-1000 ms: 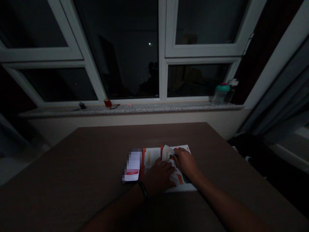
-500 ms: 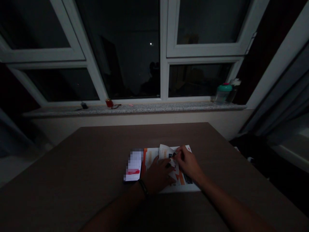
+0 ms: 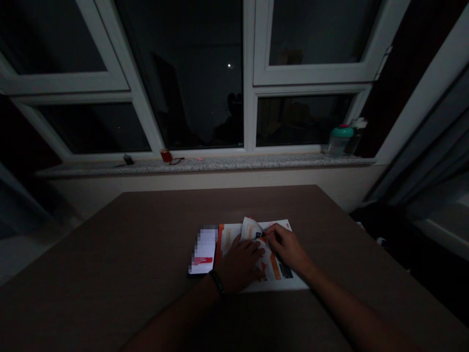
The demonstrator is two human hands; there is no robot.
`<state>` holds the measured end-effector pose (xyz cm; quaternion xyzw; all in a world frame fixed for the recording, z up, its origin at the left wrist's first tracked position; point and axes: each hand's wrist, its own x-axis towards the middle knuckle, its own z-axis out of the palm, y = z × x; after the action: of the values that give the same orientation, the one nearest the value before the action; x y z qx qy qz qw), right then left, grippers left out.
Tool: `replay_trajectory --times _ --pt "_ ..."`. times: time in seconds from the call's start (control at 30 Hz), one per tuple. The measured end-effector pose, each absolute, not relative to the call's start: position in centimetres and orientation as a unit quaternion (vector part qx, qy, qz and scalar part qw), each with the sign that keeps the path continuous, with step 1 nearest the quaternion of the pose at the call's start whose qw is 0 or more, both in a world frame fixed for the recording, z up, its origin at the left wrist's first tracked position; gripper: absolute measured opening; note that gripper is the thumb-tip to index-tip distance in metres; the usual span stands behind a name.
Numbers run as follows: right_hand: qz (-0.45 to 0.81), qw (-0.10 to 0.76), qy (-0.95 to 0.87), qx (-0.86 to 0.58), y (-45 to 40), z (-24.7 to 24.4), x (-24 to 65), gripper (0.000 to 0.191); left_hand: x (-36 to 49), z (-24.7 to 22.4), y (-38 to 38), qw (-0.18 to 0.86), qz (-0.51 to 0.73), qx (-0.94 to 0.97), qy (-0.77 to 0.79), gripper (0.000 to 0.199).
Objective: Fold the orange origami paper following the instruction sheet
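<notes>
A printed booklet [image 3: 276, 271] in white and orange lies on the brown table, with one page [image 3: 251, 228] curled up near its top middle. My left hand [image 3: 240, 264], a dark band on its wrist, rests on the booklet with its fingers spread. At the upper right of the booklet, my right hand [image 3: 286, 244] pinches the lifted page between thumb and fingers. Just left of the booklet lies a phone [image 3: 204, 249] with a lit, partly pixelated screen.
The table [image 3: 154, 234] reaches a wall below a granite windowsill [image 3: 227, 164]. On the sill stand a small red jar [image 3: 166, 156], a dark small object [image 3: 128, 159] and a teal-lidded bottle [image 3: 339, 141]. Curtains hang at both sides.
My right hand has shifted slightly, and the page it pinches is folded further over to the left. My left hand has barely moved.
</notes>
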<state>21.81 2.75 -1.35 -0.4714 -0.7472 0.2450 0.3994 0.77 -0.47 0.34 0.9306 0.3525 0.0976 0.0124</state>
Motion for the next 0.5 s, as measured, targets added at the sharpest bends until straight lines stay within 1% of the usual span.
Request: replay_trajectory --times 0.1,0.2,0.37,0.5 --pt "0.233 0.390 -0.766 -0.455 2.6 -1.1 21.7 0.013 0.7 0.3 -0.5 0.017 0.100 0.932 0.348 0.055" --pt "0.216 0.375 -0.805 -0.405 2.6 -0.9 21.7 0.015 0.6 0.2 -0.6 0.017 0.104 0.934 0.342 0.059" --pt "0.174 0.323 -0.865 -0.343 3.0 -1.4 22.4 0.023 0.2 0.1 -0.6 0.023 0.104 0.937 0.332 0.060" --pt "0.139 0.281 -0.887 -0.338 3.1 -1.5 23.0 0.030 0.1 0.7 -0.8 0.025 0.092 0.937 0.336 0.059"
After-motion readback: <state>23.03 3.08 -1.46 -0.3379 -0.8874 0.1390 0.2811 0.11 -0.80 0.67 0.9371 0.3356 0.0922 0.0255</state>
